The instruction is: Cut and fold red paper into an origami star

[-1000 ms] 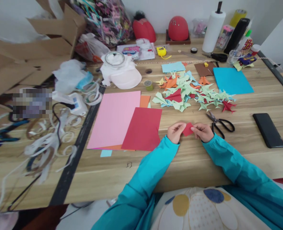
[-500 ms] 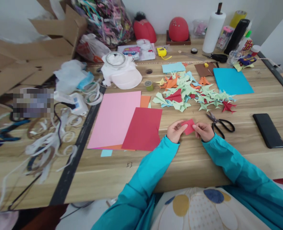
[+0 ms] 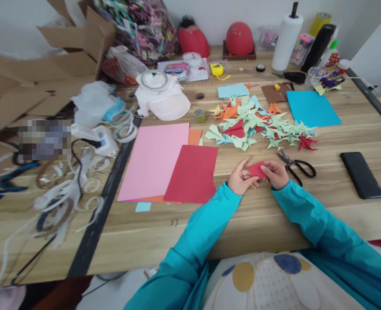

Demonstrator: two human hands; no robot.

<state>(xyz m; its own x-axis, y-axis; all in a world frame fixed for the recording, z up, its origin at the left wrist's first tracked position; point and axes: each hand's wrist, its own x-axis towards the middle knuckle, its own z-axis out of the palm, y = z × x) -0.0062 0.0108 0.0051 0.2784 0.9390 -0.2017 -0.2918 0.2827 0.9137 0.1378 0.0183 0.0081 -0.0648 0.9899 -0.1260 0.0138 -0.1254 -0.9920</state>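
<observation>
Left hand (image 3: 241,180) and right hand (image 3: 276,174) both pinch small red paper (image 3: 256,169) between them. Scissors (image 3: 296,164) just right, red sheet (image 3: 193,174) left

We count two pairs of scissors (image 3: 290,162), one at three o'clock and one at one o'clock, two red domes (image 3: 240,38) at twelve, one phone (image 3: 361,174), one paper towel roll (image 3: 286,41), one pink sheet (image 3: 156,159), one small red paper (image 3: 257,169).
</observation>
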